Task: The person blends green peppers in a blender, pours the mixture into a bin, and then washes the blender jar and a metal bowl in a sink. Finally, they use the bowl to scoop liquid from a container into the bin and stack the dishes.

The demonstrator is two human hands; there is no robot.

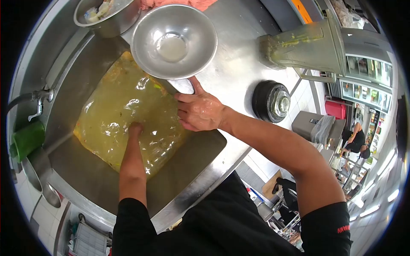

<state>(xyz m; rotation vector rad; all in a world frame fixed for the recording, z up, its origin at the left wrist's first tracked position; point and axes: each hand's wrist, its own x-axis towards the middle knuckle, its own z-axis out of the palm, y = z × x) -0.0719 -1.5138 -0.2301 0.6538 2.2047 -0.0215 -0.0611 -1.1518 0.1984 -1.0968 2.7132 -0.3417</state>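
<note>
My left hand [136, 128] reaches down into murky yellowish-green water [102, 115] in a deep steel sink [183, 160]. Its fingers are under the surface and hidden. My right hand [200, 112], wet, is at the sink's right rim with its fingers curled toward the water. Between its thumb and forefinger shows a pale, shiny piece [181, 86] whose kind I cannot make out. Just beyond that hand a wide steel bowl [147, 51] sits on the counter by the rim. Bits of food float in the water.
A tap [40, 100] and a green object [29, 138] are at the left. On the steel counter [232, 79] are a cloudy blender jug [305, 47] on its side and a black round lid [271, 101]. A steel pot [113, 27] stands behind; a person [358, 140] is far right.
</note>
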